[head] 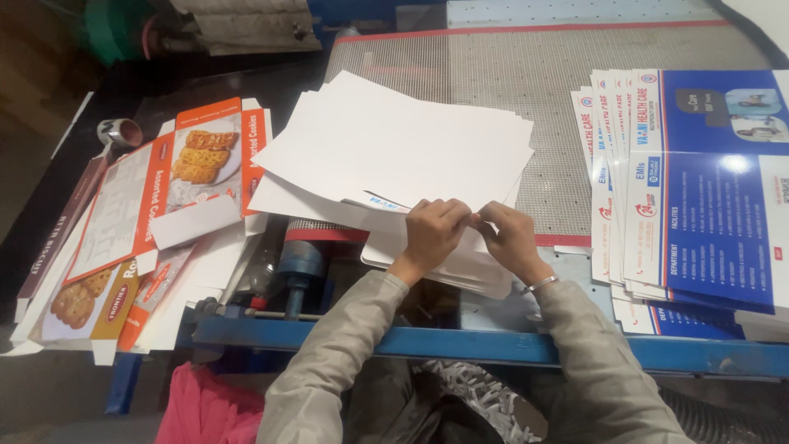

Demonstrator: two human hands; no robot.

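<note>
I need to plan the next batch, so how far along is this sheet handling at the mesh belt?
Looks done: a fanned stack of blue printed sheets lies face up on the right. In hand: the left hand and right hand pinch the near edge of the loose pile of white sheets, which lies face down on the mesh belt. Left: seemingly that whole white pile; its count cannot be told.

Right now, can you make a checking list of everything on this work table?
Surface: grey mesh belt with a blue metal frame.
Job's things: fanned stack of white sheets, lying face down.
Clutter: blue printed leaflets at right; flat orange biscuit cartons at left; tape roll.
Grippers: left hand and right hand both pinch the near edge of the sheets; bangle on the right wrist.
Cables: nothing seen.
Surroundings: pink cloth below; machine parts beyond.
</note>
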